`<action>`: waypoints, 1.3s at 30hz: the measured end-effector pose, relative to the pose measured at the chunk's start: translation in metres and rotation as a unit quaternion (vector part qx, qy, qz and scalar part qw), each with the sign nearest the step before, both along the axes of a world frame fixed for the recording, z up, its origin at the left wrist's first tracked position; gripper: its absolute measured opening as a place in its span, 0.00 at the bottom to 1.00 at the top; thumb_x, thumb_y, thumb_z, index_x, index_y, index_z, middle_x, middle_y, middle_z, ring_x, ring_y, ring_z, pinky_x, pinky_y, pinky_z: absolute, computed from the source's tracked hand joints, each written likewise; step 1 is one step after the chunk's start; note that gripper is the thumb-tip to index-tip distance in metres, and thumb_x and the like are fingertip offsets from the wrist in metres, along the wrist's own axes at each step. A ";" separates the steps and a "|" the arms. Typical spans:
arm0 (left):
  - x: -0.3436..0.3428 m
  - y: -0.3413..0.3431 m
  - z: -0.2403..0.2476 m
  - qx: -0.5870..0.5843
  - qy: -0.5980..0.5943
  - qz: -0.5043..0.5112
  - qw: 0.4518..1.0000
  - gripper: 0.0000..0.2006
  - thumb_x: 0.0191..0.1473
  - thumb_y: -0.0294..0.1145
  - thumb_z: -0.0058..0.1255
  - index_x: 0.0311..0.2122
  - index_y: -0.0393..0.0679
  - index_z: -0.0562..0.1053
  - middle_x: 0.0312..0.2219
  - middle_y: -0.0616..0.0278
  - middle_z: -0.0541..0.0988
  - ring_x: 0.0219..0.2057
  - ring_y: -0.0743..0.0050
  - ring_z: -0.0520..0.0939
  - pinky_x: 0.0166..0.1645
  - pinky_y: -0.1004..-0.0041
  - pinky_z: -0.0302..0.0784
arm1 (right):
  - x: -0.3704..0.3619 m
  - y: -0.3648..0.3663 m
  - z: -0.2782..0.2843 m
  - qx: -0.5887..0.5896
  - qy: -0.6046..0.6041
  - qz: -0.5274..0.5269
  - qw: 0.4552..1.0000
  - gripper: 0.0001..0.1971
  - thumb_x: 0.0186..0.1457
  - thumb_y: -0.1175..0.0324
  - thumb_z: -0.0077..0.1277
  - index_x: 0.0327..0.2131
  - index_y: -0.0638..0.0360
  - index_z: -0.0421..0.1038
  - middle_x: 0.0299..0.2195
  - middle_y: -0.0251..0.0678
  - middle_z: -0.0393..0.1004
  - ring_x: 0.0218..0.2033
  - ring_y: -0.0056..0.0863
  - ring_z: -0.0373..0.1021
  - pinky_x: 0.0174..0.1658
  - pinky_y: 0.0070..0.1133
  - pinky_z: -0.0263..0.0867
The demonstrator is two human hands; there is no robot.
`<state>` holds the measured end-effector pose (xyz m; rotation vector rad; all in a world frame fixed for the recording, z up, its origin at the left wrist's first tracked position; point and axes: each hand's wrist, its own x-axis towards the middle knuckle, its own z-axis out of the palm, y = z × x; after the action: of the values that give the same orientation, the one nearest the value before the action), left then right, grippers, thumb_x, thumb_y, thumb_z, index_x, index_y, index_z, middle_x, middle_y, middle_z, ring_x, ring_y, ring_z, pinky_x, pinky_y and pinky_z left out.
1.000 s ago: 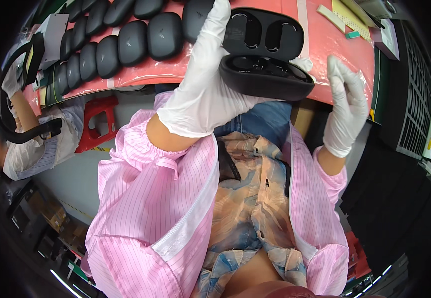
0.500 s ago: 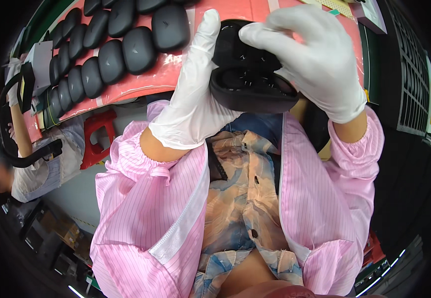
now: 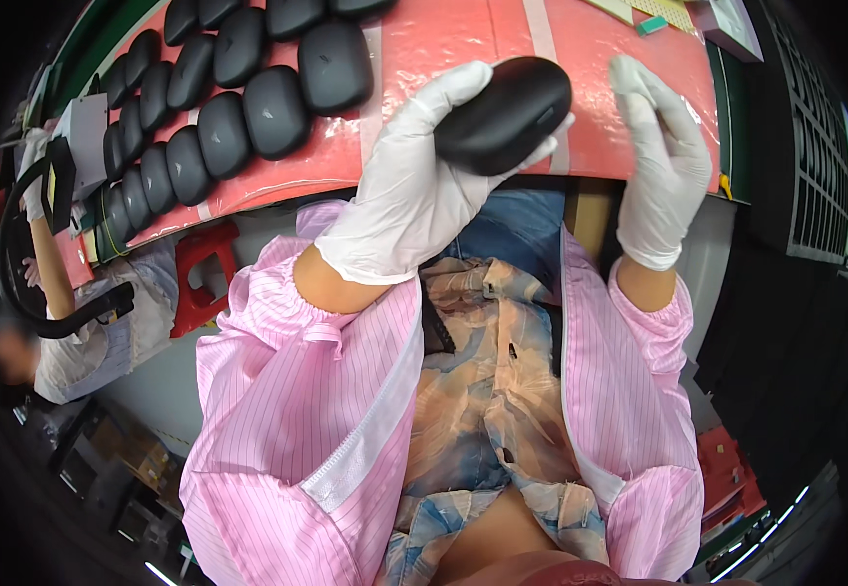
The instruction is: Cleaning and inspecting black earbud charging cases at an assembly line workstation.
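Observation:
My left hand (image 3: 409, 176), in a white glove, is wrapped round a black, rounded earphone case (image 3: 504, 115). The case is closed, tilted, and held above the front of the red-covered table. My right hand (image 3: 663, 161), gloved too, is off to the right of the case and apart from it. Its thumb and fingers are bent together at the tips in a pinch; whatever may be between them is hidden. Several similar black cases (image 3: 226, 132) lie in rows on the table to the left of my left hand.
The table (image 3: 424, 44) has a pink-red mat under clear film, with pale strips. A small green block (image 3: 652, 25) lies at the far right, near a white box (image 3: 726, 27). A red stool (image 3: 201, 278) stands left. Another person (image 3: 102, 322) sits at the far left.
The case was open with its lid up and my right fingers inside it; now it is closed and turned in my left hand. My right hand has withdrawn to the right and down.

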<state>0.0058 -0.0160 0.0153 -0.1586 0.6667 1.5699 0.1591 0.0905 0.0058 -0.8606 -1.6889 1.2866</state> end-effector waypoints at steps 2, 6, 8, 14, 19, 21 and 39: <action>0.002 -0.003 -0.008 0.011 -0.077 0.023 0.997 0.19 0.60 0.37 0.46 0.49 0.32 0.68 0.43 0.49 0.76 0.44 0.58 0.80 0.47 0.64 0.81 | -0.011 -0.010 0.002 0.263 -0.068 0.109 0.956 0.10 0.51 0.80 0.53 0.39 0.63 0.75 0.34 0.36 0.74 0.35 0.26 0.71 0.40 0.23 0.67; -0.003 -0.011 -0.018 0.049 -0.159 -0.027 0.986 0.14 0.60 0.37 0.47 0.44 0.37 0.71 0.36 0.56 0.79 0.37 0.66 0.81 0.44 0.66 0.80 | -0.012 -0.035 0.013 0.398 -0.118 0.103 0.904 0.13 0.42 0.82 0.54 0.33 0.57 0.77 0.29 0.34 0.70 0.30 0.28 0.69 0.32 0.23 0.66; 0.002 -0.011 -0.013 0.027 -0.151 0.017 0.988 0.17 0.60 0.38 0.45 0.45 0.32 0.70 0.37 0.50 0.79 0.36 0.60 0.82 0.40 0.65 0.84 | -0.009 -0.016 0.005 0.239 -0.096 0.037 0.965 0.14 0.44 0.81 0.53 0.37 0.57 0.79 0.25 0.34 0.71 0.26 0.25 0.68 0.31 0.21 0.65; -0.003 -0.012 -0.018 0.070 -0.138 -0.066 0.986 0.24 0.60 0.38 0.44 0.51 0.24 0.65 0.43 0.34 0.73 0.38 0.52 0.81 0.33 0.71 0.86 | -0.004 -0.014 -0.012 -0.006 -0.007 0.081 0.997 0.13 0.54 0.82 0.49 0.42 0.63 0.76 0.31 0.30 0.71 0.33 0.16 0.68 0.35 0.14 0.64; 0.009 -0.006 0.005 0.083 0.100 -0.034 0.991 0.28 0.57 0.33 0.46 0.61 0.37 0.57 0.48 0.45 0.72 0.45 0.57 0.79 0.45 0.61 0.84 | -0.012 -0.014 -0.007 -0.145 0.092 0.014 0.985 0.11 0.57 0.76 0.50 0.43 0.64 0.76 0.32 0.30 0.74 0.33 0.16 0.68 0.39 0.15 0.64; 0.010 -0.007 0.006 0.076 0.400 -0.025 0.913 0.39 0.48 0.21 0.56 0.65 0.44 0.52 0.47 0.54 0.73 0.48 0.66 0.77 0.50 0.66 0.78 | -0.007 -0.012 -0.001 -0.276 0.123 -0.012 0.953 0.14 0.59 0.71 0.49 0.46 0.67 0.73 0.33 0.30 0.75 0.31 0.15 0.67 0.39 0.14 0.63; 0.003 -0.007 0.002 0.131 0.800 0.055 0.582 0.46 0.40 0.21 0.68 0.63 0.32 0.53 0.41 0.55 0.80 0.41 0.73 0.81 0.48 0.76 0.74 | -0.005 -0.044 -0.024 -0.419 0.232 0.170 0.861 0.15 0.55 0.74 0.52 0.47 0.61 0.70 0.45 0.32 0.73 0.45 0.22 0.70 0.50 0.20 0.64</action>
<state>0.0090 -0.0235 0.0174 1.7061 1.7597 1.5629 0.1543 0.0466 -0.0183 -0.6291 -0.8735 2.3361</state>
